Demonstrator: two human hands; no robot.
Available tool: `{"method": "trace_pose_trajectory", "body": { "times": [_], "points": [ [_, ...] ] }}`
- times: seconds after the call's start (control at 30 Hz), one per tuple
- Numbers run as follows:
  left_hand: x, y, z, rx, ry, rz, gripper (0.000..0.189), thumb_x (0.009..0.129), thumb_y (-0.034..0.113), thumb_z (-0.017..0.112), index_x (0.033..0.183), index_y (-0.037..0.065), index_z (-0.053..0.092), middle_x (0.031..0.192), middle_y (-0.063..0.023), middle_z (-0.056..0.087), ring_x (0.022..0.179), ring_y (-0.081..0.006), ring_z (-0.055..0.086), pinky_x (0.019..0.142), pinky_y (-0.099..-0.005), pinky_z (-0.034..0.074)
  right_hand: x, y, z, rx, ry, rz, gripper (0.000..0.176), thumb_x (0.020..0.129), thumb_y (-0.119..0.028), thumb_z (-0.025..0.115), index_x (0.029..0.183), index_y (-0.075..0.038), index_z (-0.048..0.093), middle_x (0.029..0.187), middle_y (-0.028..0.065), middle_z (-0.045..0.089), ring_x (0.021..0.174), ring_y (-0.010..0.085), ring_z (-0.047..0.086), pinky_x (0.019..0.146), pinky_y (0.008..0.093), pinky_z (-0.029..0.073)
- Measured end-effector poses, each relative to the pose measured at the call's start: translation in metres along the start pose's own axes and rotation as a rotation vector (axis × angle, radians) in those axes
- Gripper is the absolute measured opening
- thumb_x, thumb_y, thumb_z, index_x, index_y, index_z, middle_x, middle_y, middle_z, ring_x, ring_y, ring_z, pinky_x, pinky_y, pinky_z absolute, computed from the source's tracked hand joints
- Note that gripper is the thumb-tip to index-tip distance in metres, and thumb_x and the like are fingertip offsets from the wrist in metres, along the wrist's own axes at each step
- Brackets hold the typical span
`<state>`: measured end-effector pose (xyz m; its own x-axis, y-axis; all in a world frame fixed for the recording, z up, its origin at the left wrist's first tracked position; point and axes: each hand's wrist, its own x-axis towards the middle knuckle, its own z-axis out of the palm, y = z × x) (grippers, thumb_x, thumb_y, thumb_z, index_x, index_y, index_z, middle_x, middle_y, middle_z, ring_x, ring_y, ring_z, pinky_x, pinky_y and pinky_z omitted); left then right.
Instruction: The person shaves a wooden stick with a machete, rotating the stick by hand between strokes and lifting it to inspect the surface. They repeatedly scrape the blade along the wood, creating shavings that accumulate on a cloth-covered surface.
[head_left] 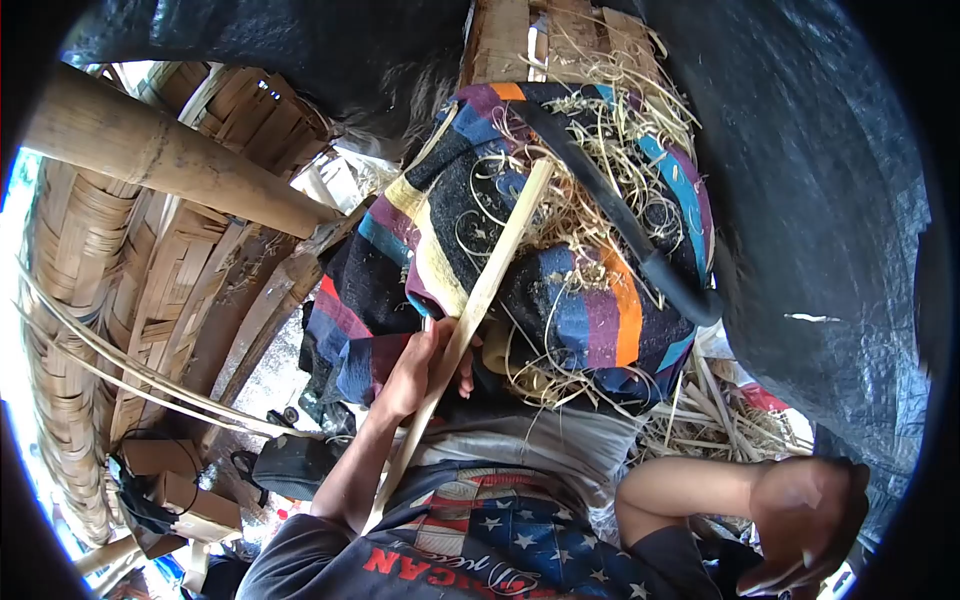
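Note:
My left hand [418,368] is wrapped round a long, pale split-bamboo strip [490,270]. The strip slants from my shirt up across my lap, its far end over a heap of thin curled shavings [580,215]. Those shavings lie on a striped, multicoloured cloth [400,230] covering my legs. On the cloth, right of the strip, rests a long dark tool with a curved black handle [685,287]; it looks like a knife. Off to the right, my right hand [805,520] is raised beside my body, blurred, its fingers apart and nothing visible in them.
A thick bamboo pole [180,165] crosses the upper left, in front of a woven bamboo wall [75,260]. Black plastic sheeting [820,200] hangs on the right. Bamboo slats [565,45] stand beyond my lap. Cardboard boxes [195,505] are at lower left, offcuts [715,410] at right.

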<state>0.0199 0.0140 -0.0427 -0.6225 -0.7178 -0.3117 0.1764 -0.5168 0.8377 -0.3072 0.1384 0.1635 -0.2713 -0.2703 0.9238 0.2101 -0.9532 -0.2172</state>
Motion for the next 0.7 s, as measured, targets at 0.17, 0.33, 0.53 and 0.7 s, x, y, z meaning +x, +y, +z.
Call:
{"method": "trace_pose_trajectory", "body": {
  "times": [0.17, 0.33, 0.53, 0.7],
  "points": [
    [-0.018, 0.024, 0.011, 0.473, 0.21, 0.035, 0.081, 0.101, 0.064, 0.022, 0.123, -0.007, 0.054, 0.099, -0.0155, 0.066, 0.089, -0.0224, 0.067, 0.084, -0.0361, 0.052, 0.002, 0.029, 0.021, 0.416, -0.163, 0.196, 0.009, 0.079, 0.009, 0.065, 0.074, 0.003, 0.069, 0.094, 0.0186, 0.069, 0.07, 0.0195, 0.071, 0.084, 0.0266, 0.058],
    [-0.037, 0.054, 0.014, 0.789, 0.404, 0.315, 0.046, 0.108, 0.035, 0.038, 0.113, -0.006, 0.057, 0.096, -0.0169, 0.068, 0.088, -0.024, 0.067, 0.079, -0.0334, 0.052, -0.013, 0.022, 0.03, 0.53, -0.024, 0.264, 0.015, 0.083, 0.0, 0.071, 0.072, 0.008, 0.065, 0.086, 0.0143, 0.065, 0.059, 0.0193, 0.068, 0.07, 0.0252, 0.06],
    [-0.067, 0.073, -0.013, 0.928, 0.637, 0.288, 0.03, 0.105, 0.02, 0.045, 0.1, -0.005, 0.061, 0.076, -0.0144, 0.068, 0.071, -0.0209, 0.069, 0.068, -0.0313, 0.053, -0.013, 0.032, 0.031, 0.551, -0.028, 0.282, 0.015, 0.084, -0.002, 0.071, 0.074, 0.007, 0.066, 0.088, 0.0143, 0.065, 0.059, 0.02, 0.068, 0.07, 0.0254, 0.06],
    [-0.106, 0.067, -0.033, 1.254, 0.44, -0.057, 0.022, 0.101, 0.015, 0.052, 0.091, -0.003, 0.062, 0.069, -0.015, 0.068, 0.065, -0.0237, 0.071, 0.06, -0.0342, 0.053, -0.02, 0.038, 0.034, 0.554, -0.02, 0.308, 0.016, 0.085, -0.004, 0.071, 0.075, 0.007, 0.066, 0.089, 0.0144, 0.065, 0.059, 0.0206, 0.068, 0.069, 0.0256, 0.06]
  ]
}}
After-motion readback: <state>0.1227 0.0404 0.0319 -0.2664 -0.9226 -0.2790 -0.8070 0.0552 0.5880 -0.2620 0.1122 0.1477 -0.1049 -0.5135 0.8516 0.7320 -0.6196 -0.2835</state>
